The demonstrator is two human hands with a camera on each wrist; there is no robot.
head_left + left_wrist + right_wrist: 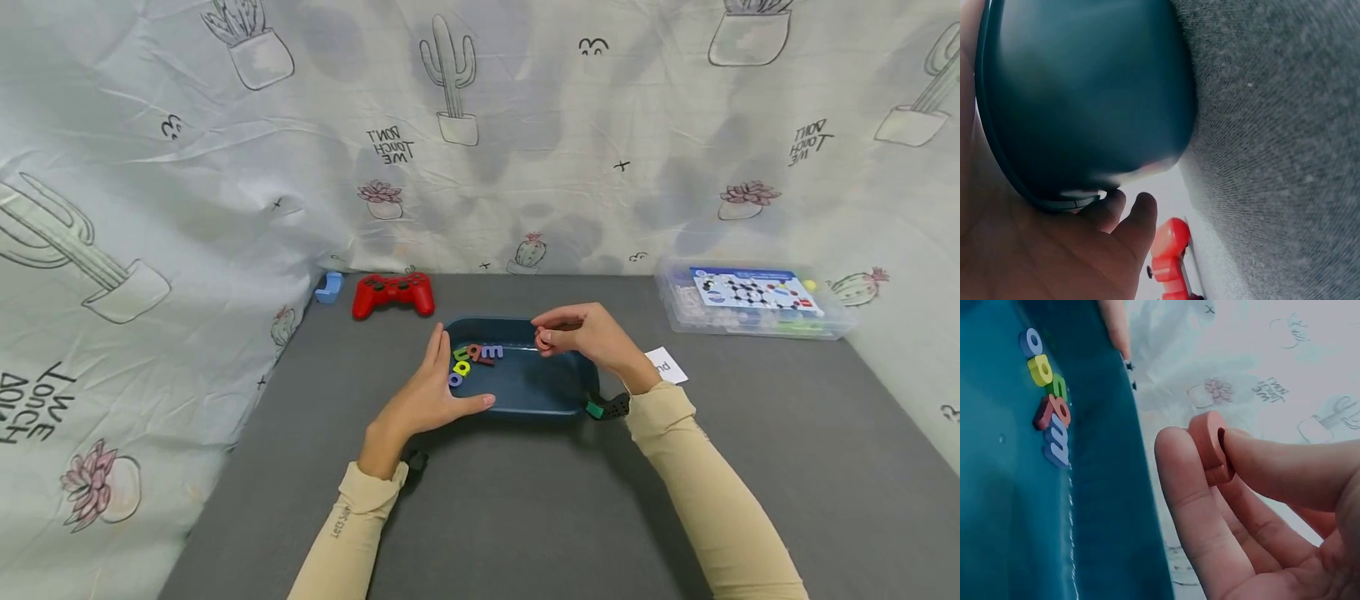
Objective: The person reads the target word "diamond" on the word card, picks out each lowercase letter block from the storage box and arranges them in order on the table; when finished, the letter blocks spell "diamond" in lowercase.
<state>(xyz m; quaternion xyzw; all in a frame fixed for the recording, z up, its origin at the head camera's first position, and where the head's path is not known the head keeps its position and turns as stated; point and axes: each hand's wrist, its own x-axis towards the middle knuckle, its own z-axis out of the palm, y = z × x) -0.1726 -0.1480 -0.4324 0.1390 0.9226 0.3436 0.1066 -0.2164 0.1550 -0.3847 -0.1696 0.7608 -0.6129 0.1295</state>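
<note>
My left hand (pixel 423 396) rests against the left end of a dark blue tray (pixel 536 412), thumb stretched along the near rim and straight fingers at the far left corner. In the left wrist view its fingertips (pixel 1142 209) lie beside the rim. Over the tray's right part, my right hand (pixel 592 337) pinches a small red-orange toy letter (pixel 1208 440) between thumb and fingers. Inside the tray's left side lie a yellow letter (pixel 461 367), a green letter (pixel 461 354), a blue ring-shaped letter (pixel 455 379), a purple "m" (pixel 1055 440) and reddish letters (pixel 485 362).
Behind the tray on the left are a red game controller (pixel 393 293) and a light blue object (pixel 329 287). A white printed card (pixel 666 365) lies past the right wrist. A clear plastic box (pixel 757 321) stands at the back right, before a patterned cloth (pixel 480 208).
</note>
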